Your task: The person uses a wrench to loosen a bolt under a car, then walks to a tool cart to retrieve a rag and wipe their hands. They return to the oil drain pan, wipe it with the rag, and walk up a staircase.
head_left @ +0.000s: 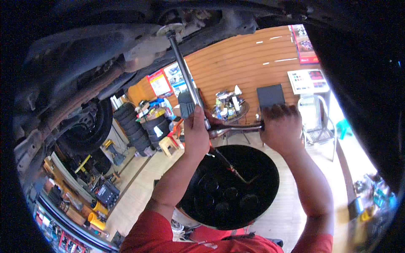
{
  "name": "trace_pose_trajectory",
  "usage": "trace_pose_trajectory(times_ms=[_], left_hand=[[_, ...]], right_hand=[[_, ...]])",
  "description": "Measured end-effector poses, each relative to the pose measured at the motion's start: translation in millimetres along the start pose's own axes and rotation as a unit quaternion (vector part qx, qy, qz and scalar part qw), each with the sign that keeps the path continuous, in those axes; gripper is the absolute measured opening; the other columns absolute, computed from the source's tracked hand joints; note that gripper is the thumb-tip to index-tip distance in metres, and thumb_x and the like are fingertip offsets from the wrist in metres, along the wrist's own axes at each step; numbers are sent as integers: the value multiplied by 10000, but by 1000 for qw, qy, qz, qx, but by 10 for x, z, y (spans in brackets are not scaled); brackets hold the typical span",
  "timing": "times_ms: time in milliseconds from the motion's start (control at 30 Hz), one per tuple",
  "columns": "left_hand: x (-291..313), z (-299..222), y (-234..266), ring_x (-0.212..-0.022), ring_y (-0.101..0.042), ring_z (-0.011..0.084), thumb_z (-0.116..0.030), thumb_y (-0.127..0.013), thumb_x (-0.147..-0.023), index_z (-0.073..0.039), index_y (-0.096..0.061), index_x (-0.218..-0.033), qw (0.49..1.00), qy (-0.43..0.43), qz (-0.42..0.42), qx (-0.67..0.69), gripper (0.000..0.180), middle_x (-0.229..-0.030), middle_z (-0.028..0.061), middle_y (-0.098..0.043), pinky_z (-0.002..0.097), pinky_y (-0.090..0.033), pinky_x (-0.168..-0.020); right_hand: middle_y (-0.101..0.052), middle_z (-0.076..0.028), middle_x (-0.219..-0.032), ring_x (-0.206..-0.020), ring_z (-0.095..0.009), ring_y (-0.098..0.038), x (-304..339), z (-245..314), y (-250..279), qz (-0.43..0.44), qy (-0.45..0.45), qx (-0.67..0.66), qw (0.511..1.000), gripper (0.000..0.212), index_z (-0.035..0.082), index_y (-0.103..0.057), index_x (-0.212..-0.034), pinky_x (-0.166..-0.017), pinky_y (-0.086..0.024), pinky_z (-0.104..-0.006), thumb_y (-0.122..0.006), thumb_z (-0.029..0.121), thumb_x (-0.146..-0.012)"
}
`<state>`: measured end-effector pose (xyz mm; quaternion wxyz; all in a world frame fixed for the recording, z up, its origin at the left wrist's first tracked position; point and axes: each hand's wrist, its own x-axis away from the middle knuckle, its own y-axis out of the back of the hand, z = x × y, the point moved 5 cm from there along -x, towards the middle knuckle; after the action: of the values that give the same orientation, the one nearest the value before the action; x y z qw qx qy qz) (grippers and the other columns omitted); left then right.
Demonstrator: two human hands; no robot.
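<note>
Above me, a long metal extension bar [181, 63] slants up to a round pale fitting [170, 29] on the car's underside [139, 50]. My left hand [196, 131] is closed around the bar's lower end, where it joins a ratchet wrench [236, 127]. My right hand [282, 128] is wrapped round the end of the ratchet's handle, which lies roughly level. A grey ribbed piece [185, 104] shows beside my left thumb; I cannot tell what it is. Below both hands stands a wide, round black drain pan [265, 168], with a thin rod [240, 175] over it.
Stacked tyres [126, 122], a small yellow stool [168, 145] and a cluttered round table [240, 111] stand beyond. A metal chair [316, 122] is at right. Another wheel [90, 130] hangs at left. Tools and yellow containers [97, 221] line the lower left.
</note>
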<state>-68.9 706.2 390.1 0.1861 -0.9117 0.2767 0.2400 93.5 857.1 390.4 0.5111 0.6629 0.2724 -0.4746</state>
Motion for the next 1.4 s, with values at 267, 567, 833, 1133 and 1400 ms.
trace_pose_trajectory(times_ms=[267, 567, 833, 1133, 1400], left_hand=[[5, 24, 16, -593, -646, 202, -464, -469, -915, -59, -519, -847, 998, -37, 23, -41, 414, -680, 100, -619, 323, -536, -474], [74, -21, 89, -686, -660, 263, -467, -469, -911, -39, -514, -889, 996, 6, 83, 26, 431, -718, 152, -632, 405, -557, -539], [136, -49, 53, -699, -654, 246, -457, -442, -924, -41, -516, -927, 995, 8, 97, 36, 422, -731, 129, -622, 398, -554, -622], [52, -47, 93, -646, -652, 243, -483, -445, -916, -39, -513, -908, 997, -21, 57, -36, 450, -717, 138, -627, 390, -561, -588], [64, -74, -3, -679, -642, 183, -459, -393, -946, -34, -498, -841, 995, -34, 26, -90, 450, -710, 109, -610, 298, -527, -580]], right_hand=[[-554, -92, -708, -689, -264, -575, 40, 40, 50, -14, 17, -6, 1000, 140, 89, -569, -706, -635, -432, -395, -636, 172, -616], [-554, -85, -705, -659, -251, -554, 132, 169, 223, -15, 17, 16, 1000, 148, 104, -550, -694, -644, -403, -397, -663, 166, -621], [-544, -99, -753, -756, -286, -540, 132, 153, 254, 6, -9, 11, 1000, 115, 99, -588, -712, -666, -413, -424, -617, 165, -621], [-466, -80, -653, -634, -261, -488, 73, 155, 73, -48, 13, -11, 999, 234, 96, -479, -643, -593, -356, -393, -684, 211, -640], [-520, -77, -708, -703, -270, -532, 25, 10, -107, -34, -2, -46, 998, 158, 109, -555, -683, -646, -387, -415, -664, 199, -613]])
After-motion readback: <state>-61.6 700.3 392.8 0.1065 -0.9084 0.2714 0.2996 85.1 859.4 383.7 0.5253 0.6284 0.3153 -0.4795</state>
